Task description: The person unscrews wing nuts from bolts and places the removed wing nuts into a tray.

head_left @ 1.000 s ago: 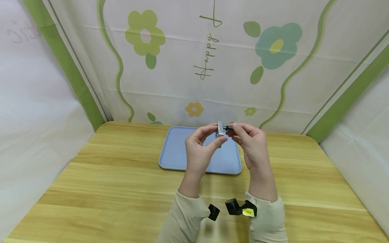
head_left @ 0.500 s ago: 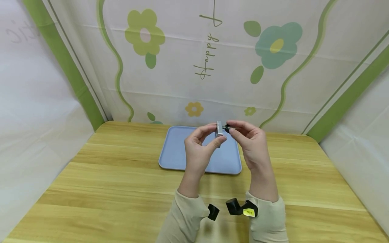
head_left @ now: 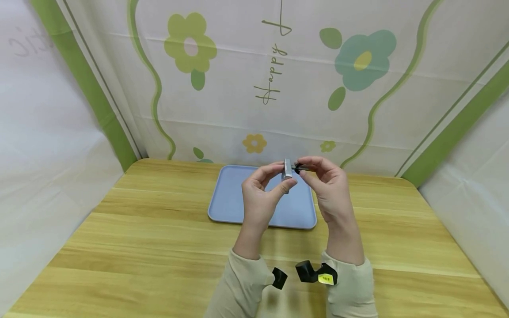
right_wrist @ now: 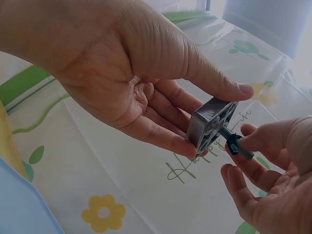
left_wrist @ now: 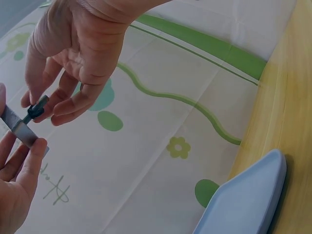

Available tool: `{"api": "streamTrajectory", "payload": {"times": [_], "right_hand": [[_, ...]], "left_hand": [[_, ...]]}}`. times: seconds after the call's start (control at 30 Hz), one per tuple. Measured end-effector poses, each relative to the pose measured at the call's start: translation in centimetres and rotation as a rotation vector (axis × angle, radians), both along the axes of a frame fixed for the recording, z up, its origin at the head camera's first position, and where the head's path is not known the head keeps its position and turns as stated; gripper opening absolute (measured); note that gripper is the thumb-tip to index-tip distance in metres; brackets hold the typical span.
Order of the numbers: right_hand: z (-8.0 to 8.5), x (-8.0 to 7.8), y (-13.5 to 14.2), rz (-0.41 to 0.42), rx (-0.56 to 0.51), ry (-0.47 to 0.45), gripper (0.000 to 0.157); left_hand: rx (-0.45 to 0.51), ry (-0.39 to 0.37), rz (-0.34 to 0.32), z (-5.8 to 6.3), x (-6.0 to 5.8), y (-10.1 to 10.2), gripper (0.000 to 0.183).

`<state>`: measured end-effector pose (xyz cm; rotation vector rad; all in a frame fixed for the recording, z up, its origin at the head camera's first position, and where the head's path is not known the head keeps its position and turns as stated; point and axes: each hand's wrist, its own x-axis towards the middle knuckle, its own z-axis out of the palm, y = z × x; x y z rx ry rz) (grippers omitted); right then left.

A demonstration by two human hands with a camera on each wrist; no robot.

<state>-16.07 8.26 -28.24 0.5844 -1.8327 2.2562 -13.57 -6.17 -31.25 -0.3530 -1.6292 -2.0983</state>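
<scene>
In the head view, my left hand (head_left: pixel 260 190) grips a small silver metal block (head_left: pixel 287 169) by its edges, thumb below and fingers above. The right wrist view shows the block's (right_wrist: pixel 209 124) openwork face, with a threaded bolt (right_wrist: pixel 247 155) standing out of it. On that bolt sits a dark wing nut (right_wrist: pixel 233 144). My right hand (head_left: pixel 329 185) pinches the wing nut with thumb and forefinger, its other fingers loosely bent. Both hands are raised over the tray; the left wrist view shows the wing nut (left_wrist: pixel 35 111) close to the block (left_wrist: pixel 23 130).
A light blue tray (head_left: pixel 226 203) lies on the wooden table (head_left: pixel 159 247) beneath the hands. A white curtain (head_left: pixel 234 88) printed with flowers rises behind the table. Each sleeve carries a black wrist mount, the right one (head_left: pixel 308 270) with a yellow label.
My right thumb has moved down and the forefinger up around the wing nut, whose wings show at a changed angle. The left hand and block stay nearly still.
</scene>
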Motion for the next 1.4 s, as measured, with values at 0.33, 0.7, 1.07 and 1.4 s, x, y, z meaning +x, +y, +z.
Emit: {"api": "streamTrajectory", "payload": {"times": [0.33, 0.7, 1.07, 1.4], "right_hand": [[0.55, 0.0, 0.31, -0.107, -0.124, -0.182, 0.021], [0.52, 0.1, 0.15, -0.07, -0.038, -0.215, 0.024], [0.54, 0.09, 0.08, -0.064, 0.012, -0.213, 0.026], [0.52, 0.14, -0.04, -0.048, 0.004, -0.201, 0.024]], "left_hand": [[0.001, -0.01, 0.007, 0.12, -0.06, -0.02, 0.034], [0.001, -0.012, 0.004, 0.07, -0.02, -0.05, 0.033], [-0.003, -0.003, 0.001, 0.04, -0.12, -0.08, 0.033], [-0.007, 0.008, -0.009, 0.05, -0.07, -0.02, 0.034]]}}
